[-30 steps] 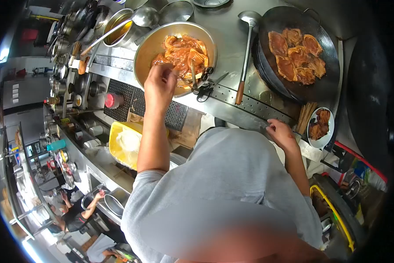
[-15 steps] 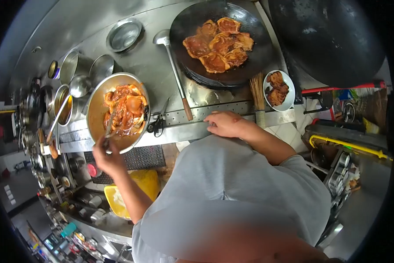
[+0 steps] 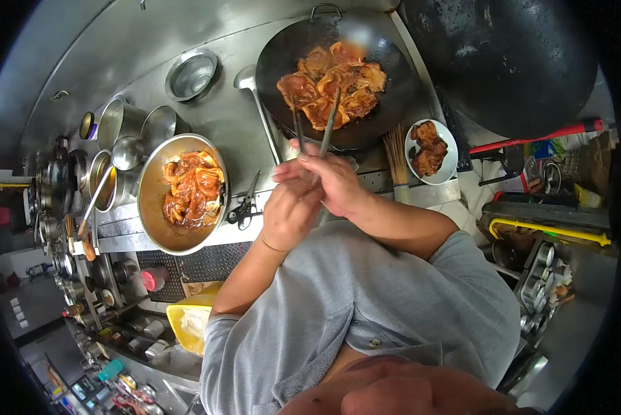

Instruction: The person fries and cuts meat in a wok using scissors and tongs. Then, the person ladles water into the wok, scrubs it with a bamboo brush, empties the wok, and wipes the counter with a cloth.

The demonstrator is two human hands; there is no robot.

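Tongs (image 3: 331, 119) moved: ½ sec ago in the bowl (image 3: 153, 204) w/ the L hand (image 3: 289, 213), now pointing over the pan (image 3: 274, 62); R hand (image 3: 343, 185) has left the counter edge & come up to meet the L. Hands touch in front of the pan's near rim. R hand is wrapped round the tongs, thumb on top, their two arms spread apart past the fingers; L is curled close just below, but can't tell if it grips too. Meat slices (image 3: 338, 77) lie in the pan, approx. in its middle, under the tong tips; contact w/ them unclear. Bowl's to the left w/ saucy meat (image 3: 194, 190) inside, scissors (image 3: 241, 214) just beside it. Ladle (image 3: 246, 77) lies on the counter (image 3: 227, 123) btwn bowl & pan, head by the pan's rim. Right of the hands: brush (image 3: 395, 160), then a white dish (image 3: 450, 160) w/ dark browned meat (image 3: 428, 146).
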